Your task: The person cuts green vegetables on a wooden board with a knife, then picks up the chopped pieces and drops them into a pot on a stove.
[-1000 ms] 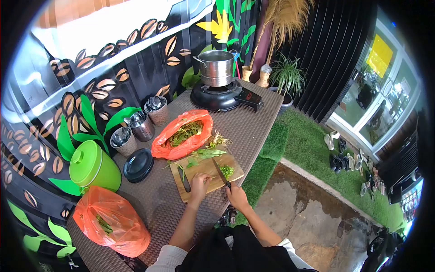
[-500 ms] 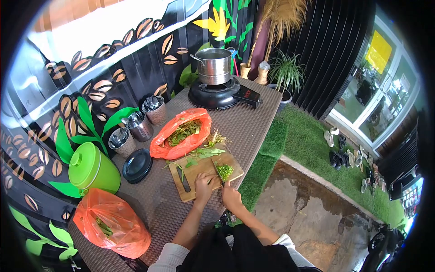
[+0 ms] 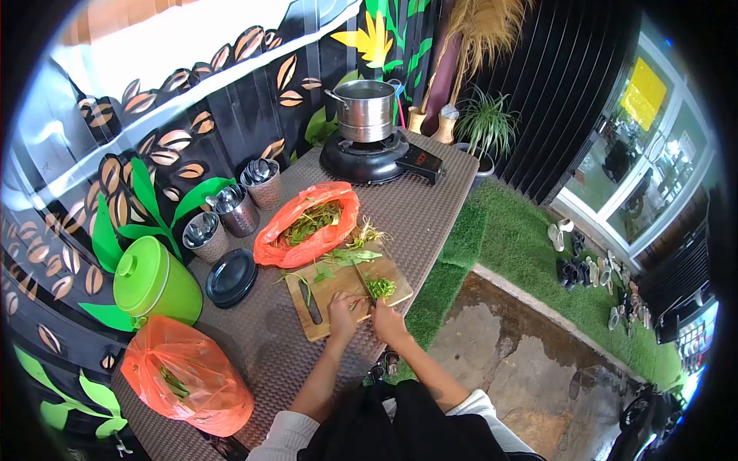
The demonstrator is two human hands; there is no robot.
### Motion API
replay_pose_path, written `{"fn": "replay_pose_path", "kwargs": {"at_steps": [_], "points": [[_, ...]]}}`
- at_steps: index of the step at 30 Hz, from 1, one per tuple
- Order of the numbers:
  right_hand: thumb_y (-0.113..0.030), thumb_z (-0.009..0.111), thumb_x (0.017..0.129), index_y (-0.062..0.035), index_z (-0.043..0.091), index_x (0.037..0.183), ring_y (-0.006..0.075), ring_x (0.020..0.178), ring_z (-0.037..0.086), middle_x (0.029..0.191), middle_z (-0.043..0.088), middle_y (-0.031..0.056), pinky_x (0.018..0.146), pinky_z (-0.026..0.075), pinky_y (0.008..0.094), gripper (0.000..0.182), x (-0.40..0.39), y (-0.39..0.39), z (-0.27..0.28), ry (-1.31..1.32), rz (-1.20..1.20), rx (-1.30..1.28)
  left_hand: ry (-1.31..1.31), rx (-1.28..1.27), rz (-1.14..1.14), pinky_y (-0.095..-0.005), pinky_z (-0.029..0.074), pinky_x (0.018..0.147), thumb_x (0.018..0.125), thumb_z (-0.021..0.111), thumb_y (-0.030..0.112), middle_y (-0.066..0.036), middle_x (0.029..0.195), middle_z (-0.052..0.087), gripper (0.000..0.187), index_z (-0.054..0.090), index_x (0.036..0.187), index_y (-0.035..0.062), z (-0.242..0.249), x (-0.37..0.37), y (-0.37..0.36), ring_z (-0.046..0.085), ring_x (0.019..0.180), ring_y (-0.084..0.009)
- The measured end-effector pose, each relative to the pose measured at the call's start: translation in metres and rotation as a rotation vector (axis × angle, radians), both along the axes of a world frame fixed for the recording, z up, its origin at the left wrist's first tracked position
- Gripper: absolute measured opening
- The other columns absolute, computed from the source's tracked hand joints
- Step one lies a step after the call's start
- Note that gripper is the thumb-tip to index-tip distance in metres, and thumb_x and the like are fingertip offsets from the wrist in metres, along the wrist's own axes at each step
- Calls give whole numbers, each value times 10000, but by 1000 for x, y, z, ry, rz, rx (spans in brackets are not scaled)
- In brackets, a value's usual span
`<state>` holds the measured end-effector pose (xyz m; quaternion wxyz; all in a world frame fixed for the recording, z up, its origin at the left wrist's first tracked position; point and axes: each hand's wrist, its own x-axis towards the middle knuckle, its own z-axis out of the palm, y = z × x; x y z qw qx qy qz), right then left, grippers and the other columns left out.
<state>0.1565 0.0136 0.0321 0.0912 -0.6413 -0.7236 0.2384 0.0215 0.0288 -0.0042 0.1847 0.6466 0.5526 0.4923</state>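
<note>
A wooden cutting board (image 3: 320, 290) lies on the table, with a pile of chopped greens (image 3: 380, 287) on its right side. My right hand (image 3: 389, 322) is closed around the handle of a knife (image 3: 364, 281), whose blade points away over the board beside the chopped pile. Just left of the knife, my left hand (image 3: 344, 313) presses down with bent fingers on a few green stems, mostly hidden beneath it. Leafy greens (image 3: 355, 257) lie along the board's far edge. Behind them, an orange plastic bag (image 3: 297, 251) stands with its mouth open, holding more greens.
A steel pot (image 3: 364, 111) sits on a black portable stove (image 3: 361, 160) at the far end. Cutlery cups (image 3: 234, 210), black plates (image 3: 231, 278), a green lidded container (image 3: 157, 283) and a second orange bag (image 3: 188, 380) line the left. The table's edge (image 3: 430, 270) runs close by my right hand.
My right hand has shifted slightly left and away from me with the knife, closer to my left hand. The left hand stays at nearly the same spot on the board.
</note>
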Motion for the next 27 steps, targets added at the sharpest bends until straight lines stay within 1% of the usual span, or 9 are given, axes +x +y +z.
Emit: {"fn": "replay_pose_path", "kwargs": {"at_steps": [2,5,7,8,12,16,18,24,27], "points": [[-226,452,917,41,394,1065,430,808,627,879,603,306,660,520,489,311,4,0,4,58,-10,-6,-65,-46,-14,-350,445,674,719,683,72,-100,744,593,94,701,804,38,-4,0,1,545,745,-255],[-223,450,920,46,377,1075,442,796,621,886,593,312,654,518,487,319,4,-10,10,36,34,10,-108,-81,-5,-352,446,669,720,686,76,-100,730,588,95,701,804,35,2,2,0,545,734,-253],[-220,443,923,55,379,1055,468,786,606,871,590,313,652,506,508,312,-3,-19,3,-44,-18,-5,-79,-41,0,-353,446,666,720,688,79,-101,730,589,97,701,806,35,2,0,2,545,729,-255],[-222,440,925,53,379,1043,477,787,599,853,588,310,656,499,517,305,-3,-17,-10,-32,12,85,-49,-5,-1,-353,447,662,720,690,81,-102,729,590,99,702,807,35,2,0,1,546,723,-257],[-229,433,931,42,378,1038,465,766,606,834,596,306,653,501,513,295,-1,3,-6,105,18,46,-60,-21,3,-350,453,653,715,695,82,-106,736,596,103,702,805,33,-2,-1,1,551,718,-257],[-230,433,930,41,391,1017,470,765,604,829,601,307,650,499,513,288,-1,-11,2,68,8,57,-128,-56,0,-344,464,653,710,698,79,-108,746,602,104,703,803,33,-8,-1,3,560,728,-253],[-233,434,929,42,404,1014,473,797,602,846,599,313,669,496,523,289,-8,-19,-5,-46,-54,-3,-120,-45,2,-342,467,654,708,698,78,-107,746,603,104,703,801,33,-8,0,3,562,730,-252],[-226,445,922,44,392,1035,445,806,619,849,604,306,673,500,531,297,0,-1,2,110,-7,23,-76,-48,-3,-345,467,656,708,693,71,-106,756,608,102,701,803,34,-4,0,1,563,735,-252],[-233,437,927,48,399,1022,456,808,611,836,603,309,682,494,533,298,-5,-18,3,5,-29,35,-132,-84,-8,-345,466,672,719,686,72,-108,761,609,100,703,813,39,-5,-2,1,563,750,-254]]}}
